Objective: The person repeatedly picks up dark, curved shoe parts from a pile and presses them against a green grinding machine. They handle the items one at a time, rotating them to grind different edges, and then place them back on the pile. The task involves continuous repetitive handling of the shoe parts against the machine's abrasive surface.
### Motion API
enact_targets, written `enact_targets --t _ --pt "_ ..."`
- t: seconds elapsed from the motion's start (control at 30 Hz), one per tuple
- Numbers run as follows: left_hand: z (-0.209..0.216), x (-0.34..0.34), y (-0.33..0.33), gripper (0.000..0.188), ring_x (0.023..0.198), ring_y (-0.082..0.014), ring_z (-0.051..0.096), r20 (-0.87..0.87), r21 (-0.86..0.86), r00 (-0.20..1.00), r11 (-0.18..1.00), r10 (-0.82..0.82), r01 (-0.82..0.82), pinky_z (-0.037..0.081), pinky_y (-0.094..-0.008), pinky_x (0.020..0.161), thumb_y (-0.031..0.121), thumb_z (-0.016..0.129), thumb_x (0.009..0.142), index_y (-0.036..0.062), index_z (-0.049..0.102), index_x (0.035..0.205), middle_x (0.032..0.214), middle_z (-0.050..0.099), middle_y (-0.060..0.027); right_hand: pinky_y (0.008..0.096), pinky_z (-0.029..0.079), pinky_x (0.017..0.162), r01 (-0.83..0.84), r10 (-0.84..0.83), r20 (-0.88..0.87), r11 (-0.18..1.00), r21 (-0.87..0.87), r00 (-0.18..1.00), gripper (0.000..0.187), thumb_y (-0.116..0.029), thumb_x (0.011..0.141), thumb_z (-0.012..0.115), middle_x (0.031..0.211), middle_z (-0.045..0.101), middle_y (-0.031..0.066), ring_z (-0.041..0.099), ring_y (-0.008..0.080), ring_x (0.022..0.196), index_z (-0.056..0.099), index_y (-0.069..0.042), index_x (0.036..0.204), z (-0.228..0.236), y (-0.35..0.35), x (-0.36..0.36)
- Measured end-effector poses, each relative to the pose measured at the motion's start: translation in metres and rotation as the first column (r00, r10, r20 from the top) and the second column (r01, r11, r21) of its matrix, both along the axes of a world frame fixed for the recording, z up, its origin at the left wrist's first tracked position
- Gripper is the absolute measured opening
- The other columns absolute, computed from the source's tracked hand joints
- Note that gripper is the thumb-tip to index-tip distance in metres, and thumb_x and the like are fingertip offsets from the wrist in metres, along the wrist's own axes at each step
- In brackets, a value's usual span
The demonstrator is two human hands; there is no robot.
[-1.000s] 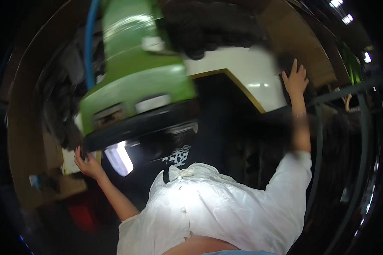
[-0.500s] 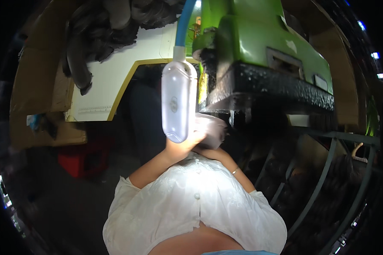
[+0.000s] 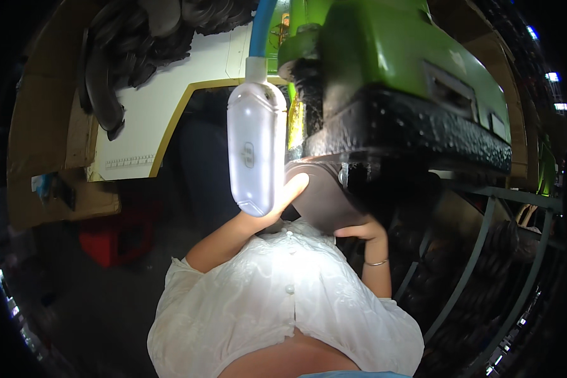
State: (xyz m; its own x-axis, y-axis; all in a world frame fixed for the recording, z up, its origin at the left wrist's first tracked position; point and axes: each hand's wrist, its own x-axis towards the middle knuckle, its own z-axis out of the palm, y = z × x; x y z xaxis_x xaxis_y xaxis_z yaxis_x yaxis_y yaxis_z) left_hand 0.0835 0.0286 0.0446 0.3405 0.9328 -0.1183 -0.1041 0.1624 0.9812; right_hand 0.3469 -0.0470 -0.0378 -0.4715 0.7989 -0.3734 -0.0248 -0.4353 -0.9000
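Note:
Both of my hands hold one smooth, dark grey-brown sheet-like piece (image 3: 326,200) under the green machine head (image 3: 397,57). My left hand (image 3: 291,191) grips its left side, thumb flat on top, with its other fingers mostly hidden behind the lamp. At the lower right edge, my right hand (image 3: 364,229) is closed on the piece; the fingers beneath are hidden. The far end of the piece lies close by the machine's lower parts, and whether it touches them I cannot tell. A white oval lamp (image 3: 257,151) on a blue neck hangs in front of my left wrist.
Dark curved pieces (image 3: 110,82) are heaped on the white table (image 3: 123,148) at far left. Cardboard (image 3: 41,120) stands around it. A red stool (image 3: 110,242) is at lower left. To my right is a metal rack (image 3: 469,264) with dark items inside.
My right hand has moved right and its forearm now stands more upright. The piece has turned and shows more of its broad face. The view has shifted slightly.

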Motion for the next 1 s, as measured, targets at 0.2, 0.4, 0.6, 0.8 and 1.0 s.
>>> enact_targets --t 0.2,0.4,0.6,0.8,1.0 --pt "-0.043 -0.022 -0.006 0.033 0.093 -0.0157 0.055 0.003 0.006 0.997 0.997 0.073 -0.073 0.044 -0.0279 0.082 0.01 0.055 0.082 -0.0016 0.049 0.113 0.102 0.057 -0.0084 0.036 0.044 0.087 0.624 -0.503 -0.597 0.782 -0.006 0.625 0.056 -0.004 0.056 0.046 0.108 0.058 0.0167 0.058 0.0293 0.096 0.051 0.004 0.112 0.042 0.025 0.027" --pt "-0.024 -0.058 -0.006 0.032 0.086 -0.0113 0.054 0.292 -0.255 0.921 0.949 0.259 -0.186 0.044 -0.0256 0.075 0.008 0.048 0.081 -0.0013 0.045 0.111 0.096 0.056 -0.0061 0.0308 0.044 0.084 0.579 -0.453 -0.544 0.812 0.076 0.706 0.059 -0.006 0.055 0.052 0.1 0.058 0.0152 0.058 0.024 0.092 0.049 0.007 0.113 0.058 0.044 -0.022" --pt "-0.05 -0.096 -0.022 0.029 0.075 -0.0088 0.056 0.079 -0.397 0.964 0.895 0.255 -0.205 0.046 -0.0226 0.066 0.003 0.042 0.077 -0.0008 0.05 0.104 0.088 0.058 -0.0054 0.0264 0.044 0.079 0.389 -0.331 -0.281 0.902 0.186 0.901 0.045 -0.003 0.062 0.057 0.098 0.058 0.0099 0.056 0.0153 0.087 0.052 0.007 0.106 0.073 0.071 -0.062" --pt "-0.099 -0.068 -0.033 0.045 0.097 -0.0166 0.053 -0.159 -0.222 0.964 0.959 -0.213 0.175 0.043 -0.0299 0.085 -0.003 0.052 0.072 -0.0028 0.047 0.116 0.106 0.056 -0.0107 0.0269 0.045 0.074 0.251 -0.218 -0.127 0.798 0.548 0.968 0.029 -0.001 0.067 0.062 0.093 0.059 0.0057 0.055 0.0137 0.083 0.056 0.002 0.096 0.091 0.1 -0.093" --pt "-0.016 0.001 -0.004 0.028 0.086 -0.014 0.057 -0.143 0.209 0.986 0.976 0.086 -0.055 0.046 -0.0293 0.077 0.009 0.066 0.075 -0.0018 0.057 0.099 0.093 0.062 -0.0092 0.0291 0.046 0.075 0.07 -0.128 0.038 0.741 0.668 0.991 0.034 -0.001 0.064 0.071 0.091 0.059 0.0048 0.055 0.015 0.084 0.057 0.0 0.095 0.069 0.114 -0.095"
